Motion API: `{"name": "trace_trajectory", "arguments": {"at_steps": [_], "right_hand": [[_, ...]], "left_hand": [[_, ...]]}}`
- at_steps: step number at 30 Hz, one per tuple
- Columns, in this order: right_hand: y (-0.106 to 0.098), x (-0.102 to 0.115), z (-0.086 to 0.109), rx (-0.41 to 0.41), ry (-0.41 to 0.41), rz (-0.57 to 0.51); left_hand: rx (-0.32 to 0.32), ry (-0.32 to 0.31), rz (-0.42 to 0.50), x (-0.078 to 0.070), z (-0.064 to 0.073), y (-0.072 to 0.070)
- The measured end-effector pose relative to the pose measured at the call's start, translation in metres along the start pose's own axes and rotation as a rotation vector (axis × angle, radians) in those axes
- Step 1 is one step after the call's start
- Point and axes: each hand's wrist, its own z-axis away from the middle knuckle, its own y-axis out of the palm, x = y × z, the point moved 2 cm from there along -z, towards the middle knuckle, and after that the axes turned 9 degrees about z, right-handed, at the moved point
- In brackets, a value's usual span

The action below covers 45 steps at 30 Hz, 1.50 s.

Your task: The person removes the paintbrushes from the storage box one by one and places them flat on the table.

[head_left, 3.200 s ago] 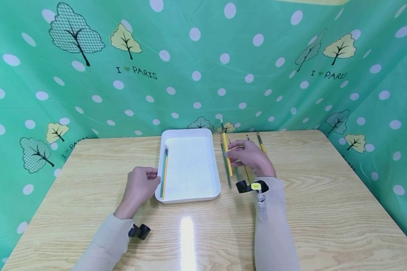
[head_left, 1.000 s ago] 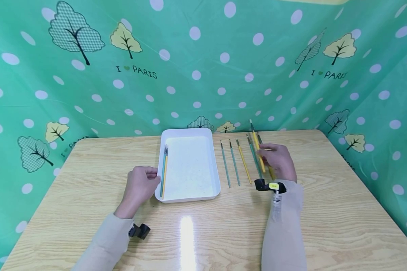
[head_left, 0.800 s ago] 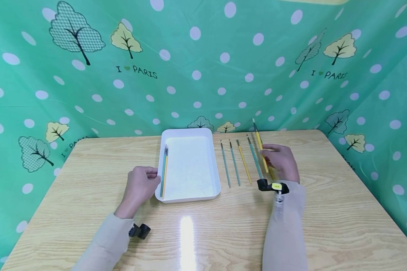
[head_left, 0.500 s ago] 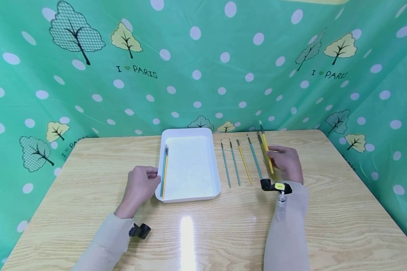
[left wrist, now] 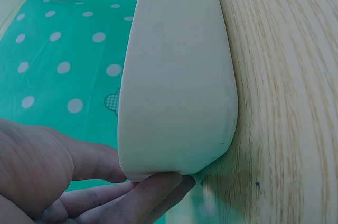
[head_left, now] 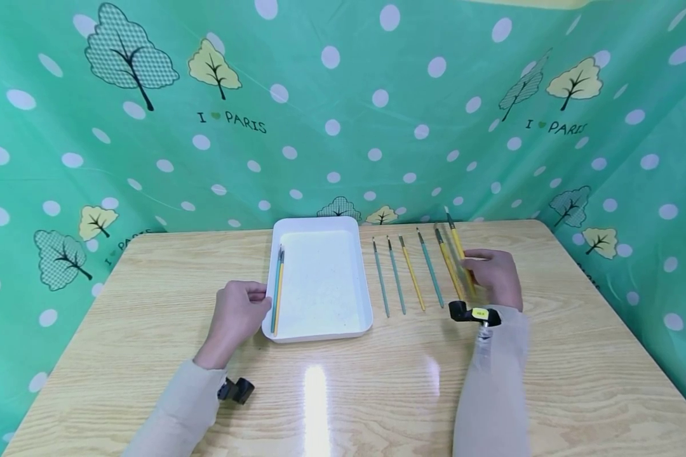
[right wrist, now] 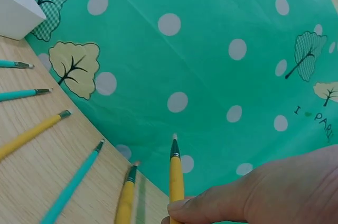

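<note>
My right hand (head_left: 494, 274) pinches a yellow paintbrush (head_left: 456, 236) with a pale tip. In the right wrist view this paintbrush (right wrist: 176, 174) points up and away between thumb and fingers. Just left of it another yellow paintbrush (head_left: 448, 261) lies on the table. At the tray's left side, my left hand (head_left: 239, 317) grips the wall of the white tray (head_left: 322, 336). The left wrist view shows its thumb and fingers around the tray edge (left wrist: 174, 76). Inside the tray, along its left wall, lie a teal paintbrush (head_left: 275, 298) and a yellow-orange paintbrush (head_left: 280, 295).
Between tray and right hand lie teal paintbrushes (head_left: 380, 279), a thinner yellow paintbrush (head_left: 412, 273) and a thicker teal paintbrush (head_left: 430, 270), roughly side by side. A green dotted curtain (head_left: 343, 95) hangs behind the wooden table (head_left: 549, 355).
My right hand has carried the yellow paintbrush rightward, from beside the tray, across the row, to just right of the last brush lying there. The left hand and tray have stayed put.
</note>
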Motion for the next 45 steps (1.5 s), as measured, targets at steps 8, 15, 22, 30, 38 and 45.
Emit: {"name": "trace_trajectory", "arguments": {"at_steps": [8,15,22,30,38,45], "right_hand": [[-0.008,-0.009,-0.006,0.011,-0.005,0.04],[-0.01,-0.011,-0.012,0.002,0.023,0.038],[-0.005,-0.014,-0.018,-0.036,0.035,0.085],[0.006,-0.014,-0.018,-0.07,0.037,0.07],[0.009,-0.015,-0.018,-0.13,0.048,0.072],[0.006,-0.014,-0.014,-0.164,0.099,0.132]], "left_hand": [[0.003,0.0,-0.002,0.0,0.0,0.0],[0.005,-0.001,-0.001,0.0,-0.002,0.001],[0.006,-0.011,0.006,-0.001,-0.001,0.0],[0.004,-0.012,0.013,0.0,0.001,-0.001],[-0.001,-0.001,0.001,0.0,0.0,-0.001],[0.004,-0.002,0.0,-0.001,0.0,0.0]]}}
